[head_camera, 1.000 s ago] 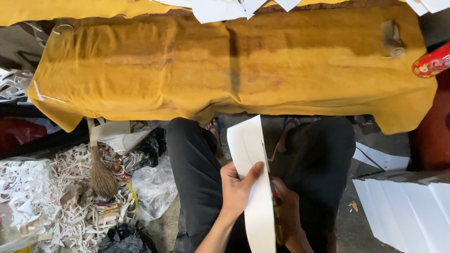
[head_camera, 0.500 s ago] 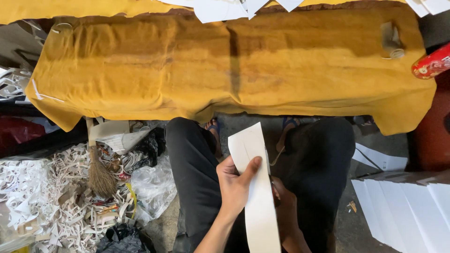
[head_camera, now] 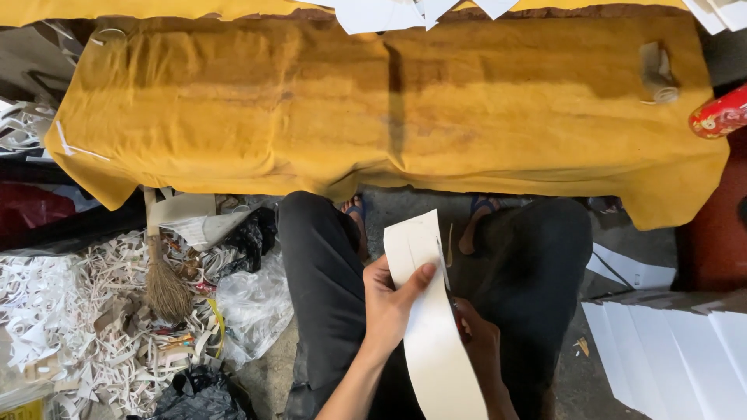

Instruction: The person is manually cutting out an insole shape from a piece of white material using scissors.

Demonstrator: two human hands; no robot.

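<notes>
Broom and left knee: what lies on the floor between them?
Head view: a clear plastic bag and a black bag lie between the broom and the left knee.

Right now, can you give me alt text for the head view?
Left hand holds a long white paper strip over the lap, right hand behind it. A yellow cloth covers the table ahead; paper scraps lie at left.

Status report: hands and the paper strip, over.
Left hand grips the white paper strip, thumb on its face. Right hand sits behind the strip, mostly hidden. Strip is over the lap, nothing blocking.
</notes>
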